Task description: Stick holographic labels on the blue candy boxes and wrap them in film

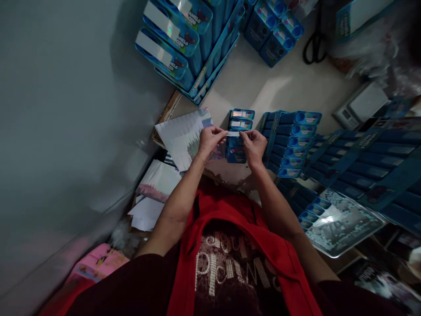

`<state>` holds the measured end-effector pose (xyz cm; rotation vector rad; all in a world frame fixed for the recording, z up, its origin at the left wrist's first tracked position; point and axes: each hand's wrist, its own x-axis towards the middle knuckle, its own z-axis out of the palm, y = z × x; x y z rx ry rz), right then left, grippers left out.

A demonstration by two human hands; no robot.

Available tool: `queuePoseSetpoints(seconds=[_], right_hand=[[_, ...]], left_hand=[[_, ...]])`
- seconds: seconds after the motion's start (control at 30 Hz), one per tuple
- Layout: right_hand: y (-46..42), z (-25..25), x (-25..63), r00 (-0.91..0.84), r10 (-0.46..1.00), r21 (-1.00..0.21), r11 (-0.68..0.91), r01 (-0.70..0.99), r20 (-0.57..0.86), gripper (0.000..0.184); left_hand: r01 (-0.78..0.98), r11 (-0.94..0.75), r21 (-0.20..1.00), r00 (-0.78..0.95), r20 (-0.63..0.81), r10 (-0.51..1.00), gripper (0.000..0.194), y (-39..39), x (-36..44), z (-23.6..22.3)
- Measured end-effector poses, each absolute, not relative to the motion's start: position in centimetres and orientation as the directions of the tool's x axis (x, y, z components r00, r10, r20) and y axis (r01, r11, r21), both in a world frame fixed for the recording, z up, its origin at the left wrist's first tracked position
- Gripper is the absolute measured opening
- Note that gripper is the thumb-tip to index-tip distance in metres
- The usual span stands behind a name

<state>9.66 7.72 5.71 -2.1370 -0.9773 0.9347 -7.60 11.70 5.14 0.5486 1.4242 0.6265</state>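
My left hand (208, 140) and my right hand (254, 145) pinch the two ends of a small white label strip (233, 133) and hold it stretched between them. The strip hangs just above a short stack of blue packs (241, 120) on the pale table (259, 87). A sheet of white label strips (184, 136) lies to the left of my left hand, partly peeled.
Rows of blue packs (292, 142) lie right of my hands, with more blue display boxes (177, 37) at the back left and others at the far right (371, 158). A small scale (360, 105), black scissors (314, 48), a shiny tray (345, 224) and loose paper sheets (158, 184) surround the spot. A grey wall is on the left.
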Motion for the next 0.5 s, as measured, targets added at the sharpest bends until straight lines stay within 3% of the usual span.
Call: queuePoseSetpoints(seconds=[0.17,0.27,0.4,0.5], right_hand=[[7.9,5.3,9.7,0.475,0.804,-0.710,-0.564,0.421,-0.357,0.033],[8.1,4.7,10.3,0.539,0.776,-0.680,-0.590,0.435,-0.329,0.038],[8.4,3.3,11.3,0.547,0.729,-0.750,-0.612,0.251,-0.412,0.058],[8.6,2.8,11.5,0.484,0.717,-0.788,-0.610,0.086,-0.502,0.064]], left_hand=[[-0.107,0.727,0.678,0.052,-0.726,0.685,0.023,11.7,-7.6,4.4],[-0.171,0.771,0.613,0.079,-0.772,0.631,0.026,11.7,-7.3,3.2],[-0.305,0.844,0.441,0.127,-0.860,0.495,0.035,11.4,-6.3,1.0],[-0.394,0.837,0.380,0.113,-0.884,0.454,0.037,10.9,-5.0,-0.4]])
